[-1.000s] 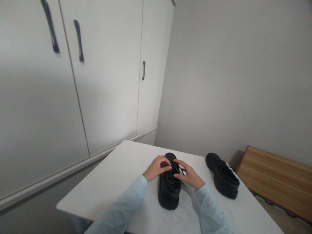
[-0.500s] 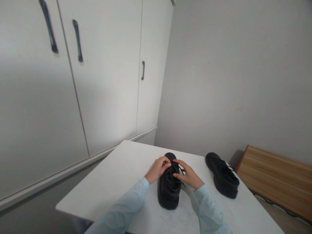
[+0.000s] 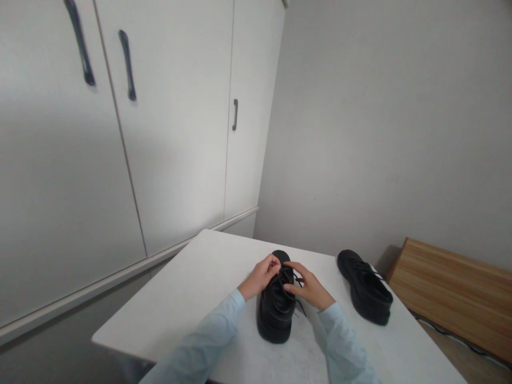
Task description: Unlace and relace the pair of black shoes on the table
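Note:
A black lace-up shoe point(image 3: 276, 314) stands on the white table point(image 3: 192, 282), its toe pointing away from me and its heel nearest. My left hand point(image 3: 262, 274) is closed in a pinch over the laces at the front of the shoe; the bit of shoelace between its fingertips is mostly hidden. On the other side, my right hand point(image 3: 308, 285) rests against the shoe's lacing, thumb and forefinger apart. Loose lace ends point(image 3: 300, 308) hang down the right side of the shoe.
A second black shoe point(image 3: 368, 293) stands near the table's right edge. Beyond that edge is a wooden board point(image 3: 452, 288) with a cable along its foot. White cabinet doors point(image 3: 180, 133) rise at the left, and a grey wall point(image 3: 380, 133) lies behind.
The shoe's heel has swung slightly to the left. Both hands stay nearly where they were at the laces.

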Tool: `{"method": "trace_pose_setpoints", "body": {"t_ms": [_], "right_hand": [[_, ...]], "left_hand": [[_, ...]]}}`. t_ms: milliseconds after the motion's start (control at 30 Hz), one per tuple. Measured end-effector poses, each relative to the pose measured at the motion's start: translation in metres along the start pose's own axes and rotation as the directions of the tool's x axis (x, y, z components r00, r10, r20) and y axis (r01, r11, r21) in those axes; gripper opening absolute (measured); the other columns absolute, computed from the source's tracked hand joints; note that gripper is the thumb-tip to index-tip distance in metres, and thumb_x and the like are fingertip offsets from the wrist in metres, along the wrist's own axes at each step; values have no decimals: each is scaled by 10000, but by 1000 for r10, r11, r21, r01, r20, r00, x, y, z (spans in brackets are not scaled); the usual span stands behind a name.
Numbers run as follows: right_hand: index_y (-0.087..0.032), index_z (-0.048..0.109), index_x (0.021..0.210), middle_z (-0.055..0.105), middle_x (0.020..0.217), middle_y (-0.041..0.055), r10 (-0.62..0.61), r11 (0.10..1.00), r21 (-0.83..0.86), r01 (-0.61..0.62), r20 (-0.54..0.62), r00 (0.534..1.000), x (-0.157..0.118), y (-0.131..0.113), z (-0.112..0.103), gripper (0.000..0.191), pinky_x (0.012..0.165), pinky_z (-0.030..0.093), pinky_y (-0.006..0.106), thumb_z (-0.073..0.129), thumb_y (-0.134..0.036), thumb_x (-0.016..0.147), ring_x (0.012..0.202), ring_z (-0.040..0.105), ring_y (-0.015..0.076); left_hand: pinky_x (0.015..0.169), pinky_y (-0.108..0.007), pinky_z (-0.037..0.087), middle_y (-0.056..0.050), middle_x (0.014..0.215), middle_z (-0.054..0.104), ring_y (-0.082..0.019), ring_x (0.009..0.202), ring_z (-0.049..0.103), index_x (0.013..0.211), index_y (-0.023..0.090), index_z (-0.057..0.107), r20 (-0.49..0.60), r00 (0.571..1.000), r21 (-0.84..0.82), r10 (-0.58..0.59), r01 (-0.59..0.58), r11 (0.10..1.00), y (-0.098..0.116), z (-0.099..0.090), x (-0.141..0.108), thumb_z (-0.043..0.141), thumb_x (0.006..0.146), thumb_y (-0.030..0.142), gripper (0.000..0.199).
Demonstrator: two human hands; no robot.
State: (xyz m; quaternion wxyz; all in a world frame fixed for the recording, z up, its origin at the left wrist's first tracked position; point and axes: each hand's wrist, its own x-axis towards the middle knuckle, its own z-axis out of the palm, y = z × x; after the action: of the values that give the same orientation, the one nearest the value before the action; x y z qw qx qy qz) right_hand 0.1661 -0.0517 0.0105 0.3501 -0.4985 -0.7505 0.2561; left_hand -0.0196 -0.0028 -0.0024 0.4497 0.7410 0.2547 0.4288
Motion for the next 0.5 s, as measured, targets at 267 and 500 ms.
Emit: {"method": "trace_pose_setpoints", "body": {"t_ms": [267,500], "right_hand": [[-239,510,1208,514,1250,98,-5,1000,29,5,-3,1000,-1,6,2,550,807,503,368,668,-335,690,1134,500,263],[-238,520,1195,517,1248,99,1,999,47,0,-4,1000,-1,6,2,553,824,497,376,682,-343,677,1128,506,266]], "left_hand": [[654,-228,342,24,768,469,-99,681,443,827,168,447,52,998,-191,-46,55,980,4,-6,1,630,735,277,232],[715,-244,394,32,797,481,-98,713,541,767,176,404,-51,996,-379,-73,48,924,3,-11,3,633,733,256,245]]}}
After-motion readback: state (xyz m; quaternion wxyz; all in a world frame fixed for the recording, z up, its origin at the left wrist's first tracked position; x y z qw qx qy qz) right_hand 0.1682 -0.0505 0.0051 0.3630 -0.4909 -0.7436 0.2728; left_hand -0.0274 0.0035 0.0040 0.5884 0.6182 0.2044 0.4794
